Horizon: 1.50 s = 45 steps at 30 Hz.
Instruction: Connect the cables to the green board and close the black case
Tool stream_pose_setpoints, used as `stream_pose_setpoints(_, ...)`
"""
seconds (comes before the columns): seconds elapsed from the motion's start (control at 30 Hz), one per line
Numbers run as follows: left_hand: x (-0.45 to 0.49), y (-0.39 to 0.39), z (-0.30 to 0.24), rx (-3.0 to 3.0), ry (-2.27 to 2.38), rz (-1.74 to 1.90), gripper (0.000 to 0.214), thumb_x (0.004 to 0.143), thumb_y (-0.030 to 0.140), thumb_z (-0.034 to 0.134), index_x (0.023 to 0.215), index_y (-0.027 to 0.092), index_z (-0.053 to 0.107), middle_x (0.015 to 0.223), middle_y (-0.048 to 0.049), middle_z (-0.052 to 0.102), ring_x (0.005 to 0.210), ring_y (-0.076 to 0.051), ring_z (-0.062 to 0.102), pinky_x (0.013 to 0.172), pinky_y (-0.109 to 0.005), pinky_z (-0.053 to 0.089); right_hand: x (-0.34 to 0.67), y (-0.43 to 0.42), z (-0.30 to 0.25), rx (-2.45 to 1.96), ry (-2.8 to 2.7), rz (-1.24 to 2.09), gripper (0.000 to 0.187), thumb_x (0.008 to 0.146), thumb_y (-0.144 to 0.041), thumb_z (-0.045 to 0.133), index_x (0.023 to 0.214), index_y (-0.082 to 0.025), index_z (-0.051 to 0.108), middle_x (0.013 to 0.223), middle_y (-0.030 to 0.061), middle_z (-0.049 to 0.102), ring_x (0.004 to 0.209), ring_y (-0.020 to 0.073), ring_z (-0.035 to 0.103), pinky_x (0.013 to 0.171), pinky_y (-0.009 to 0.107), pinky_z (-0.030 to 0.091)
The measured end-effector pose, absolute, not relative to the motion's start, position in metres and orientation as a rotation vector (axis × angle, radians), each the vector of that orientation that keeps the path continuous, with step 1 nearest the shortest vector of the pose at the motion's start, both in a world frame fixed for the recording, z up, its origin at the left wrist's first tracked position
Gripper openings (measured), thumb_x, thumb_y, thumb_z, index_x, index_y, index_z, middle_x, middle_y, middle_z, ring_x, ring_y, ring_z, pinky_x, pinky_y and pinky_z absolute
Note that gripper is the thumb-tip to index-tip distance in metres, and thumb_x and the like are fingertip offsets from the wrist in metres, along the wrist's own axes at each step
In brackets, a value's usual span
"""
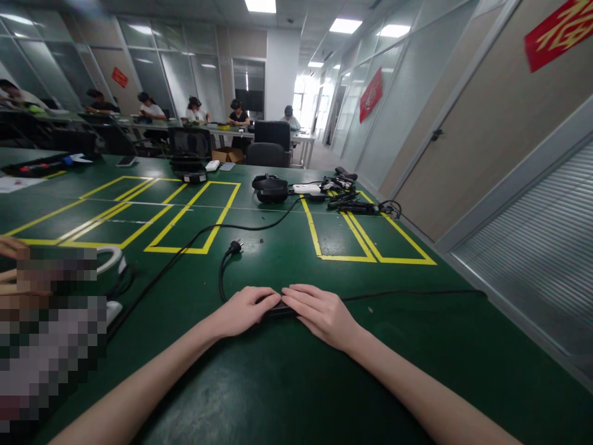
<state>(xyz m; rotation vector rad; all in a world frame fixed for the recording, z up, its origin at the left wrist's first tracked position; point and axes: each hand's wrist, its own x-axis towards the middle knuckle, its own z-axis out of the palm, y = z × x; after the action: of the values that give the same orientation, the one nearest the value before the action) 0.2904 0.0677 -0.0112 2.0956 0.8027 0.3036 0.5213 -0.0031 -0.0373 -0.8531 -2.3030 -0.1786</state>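
Both of my hands rest on a flat black box (280, 308), seemingly a power adapter, lying on the green table (287, 383) near its front edge. My left hand (243, 309) has its fingers curled over the box's left end. My right hand (319, 312) lies flatter over the right end, fingers together. A thin black cable (417, 293) runs right from the box. Just beyond my left hand, a black cord ends in a plug (234, 248). Most of the box is hidden under my fingers.
Yellow tape rectangles (194, 216) mark the table. A black headset (270, 188), a white box (306, 189) and tangled chargers (356, 201) lie further back. At the left, a co-worker's area is blurred beside white cables (111, 256). Several people sit at far tables.
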Motion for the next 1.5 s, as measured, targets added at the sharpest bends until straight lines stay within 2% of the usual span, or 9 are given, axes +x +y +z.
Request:
stream_pose_setpoints(0.13, 0.288, 0.069, -0.010, 1.950, 0.687, 0.346, 0.040, 0.099, 0.049, 0.054, 0.112, 0.015, 0.070, 0.099, -0.0044, 0.074, 0.081, -0.018, 0.065, 0.075, -0.028, 0.053, 0.521, -0.005, -0.035, -0.914, -2.341, -0.133, 0.044, 0.100, -0.012, 0.053, 0.142, -0.021, 0.059, 0.135, 0.0154, 0.070, 0.118, 0.0272, 0.070, 0.096, 0.042, 0.062)
stream_pose_setpoints(0.23, 0.287, 0.066, -0.009, 2.051, 0.696, 0.461, 0.031, 0.096, 0.039, 0.061, 0.115, 0.017, 0.071, 0.108, -0.0063, 0.075, 0.094, -0.021, 0.067, 0.084, -0.031, 0.054, 0.521, -0.007, -0.030, -1.042, -2.352, 0.104, 0.048, 0.094, -0.031, 0.068, 0.140, -0.021, 0.058, 0.134, 0.0160, 0.069, 0.114, 0.0286, 0.071, 0.094, 0.042, 0.061)
stream_pose_setpoints(0.4, 0.287, 0.063, -0.013, 2.341, 0.740, 0.483, 0.026, 0.098, 0.038, 0.060, 0.115, 0.021, 0.070, 0.105, -0.0050, 0.074, 0.091, -0.021, 0.067, 0.078, -0.029, 0.052, 0.519, -0.007, -0.024, -1.310, -2.168, 0.455, 0.024, 0.099, -0.025, 0.059, 0.121, -0.021, 0.067, 0.106, 0.0082, 0.076, 0.095, 0.0231, 0.073, 0.085, 0.035, 0.059)
stream_pose_setpoints(0.5, 0.287, 0.063, -0.016, 2.428, 0.718, 0.477, 0.025, 0.100, 0.038, 0.059, 0.116, 0.022, 0.069, 0.106, -0.0046, 0.073, 0.093, -0.020, 0.067, 0.078, -0.028, 0.051, 0.518, -0.006, -0.023, -1.328, -2.099, 0.591, 0.020, 0.098, -0.022, 0.060, 0.117, -0.022, 0.068, 0.104, 0.0061, 0.076, 0.092, 0.0215, 0.072, 0.079, 0.032, 0.057)
stream_pose_setpoints(0.77, 0.289, 0.061, -0.018, 2.513, 0.759, 0.444, 0.030, 0.104, 0.042, 0.052, 0.103, 0.019, 0.072, 0.094, -0.0049, 0.072, 0.084, -0.020, 0.067, 0.073, -0.028, 0.050, 0.515, -0.010, -0.018, -1.347, -2.108, 0.550, 0.016, 0.100, -0.026, 0.056, 0.114, -0.023, 0.061, 0.088, 0.0019, 0.069, 0.074, 0.0185, 0.064, 0.067, 0.029, 0.049)
stream_pose_setpoints(0.93, 0.289, 0.057, -0.016, 2.558, 0.755, 0.475, 0.028, 0.103, 0.041, 0.055, 0.112, 0.020, 0.071, 0.102, -0.0060, 0.072, 0.092, -0.021, 0.068, 0.079, -0.030, 0.052, 0.512, -0.010, -0.020, -1.359, -2.096, 0.553, 0.010, 0.102, -0.028, 0.049, 0.107, -0.023, 0.057, 0.086, 0.0016, 0.066, 0.073, 0.0185, 0.061, 0.067, 0.029, 0.045)
stream_pose_setpoints(1.07, 0.289, 0.055, -0.019, 2.719, 0.644, 0.551, 0.064, 0.087, 0.043, 0.076, 0.143, 0.022, 0.053, 0.133, -0.0117, 0.066, 0.113, -0.028, 0.066, 0.095, -0.040, 0.054, 0.511, -0.009, -0.023, -1.391, -2.000, 0.593, 0.005, 0.102, -0.028, 0.047, 0.100, -0.025, 0.051, 0.083, -0.0006, 0.061, 0.070, 0.0171, 0.057, 0.067, 0.028, 0.040)
stream_pose_setpoints(1.27, 0.291, 0.059, -0.027, 3.046, 0.438, 0.712, 0.041, 0.096, 0.023, 0.065, 0.136, 0.019, 0.057, 0.127, -0.0123, 0.072, 0.109, -0.026, 0.069, 0.089, -0.039, 0.055, 0.514, -0.006, -0.026, -1.447, -1.745, 0.867, 0.019, 0.103, -0.042, 0.043, 0.093, -0.025, 0.040, 0.068, -0.0067, 0.046, 0.061, 0.0152, 0.044, 0.061, 0.027, 0.033)
stream_pose_setpoints(1.5, 0.291, 0.059, -0.022, 3.079, 0.373, 0.710, 0.032, 0.100, 0.024, 0.057, 0.131, 0.014, 0.058, 0.123, -0.0137, 0.074, 0.102, -0.026, 0.070, 0.083, -0.039, 0.055, 0.518, -0.006, -0.023, -1.390, -1.792, 0.901, 0.026, 0.106, -0.045, 0.036, 0.094, -0.024, 0.046, 0.072, -0.0039, 0.055, 0.065, 0.0162, 0.051, 0.065, 0.029, 0.039)
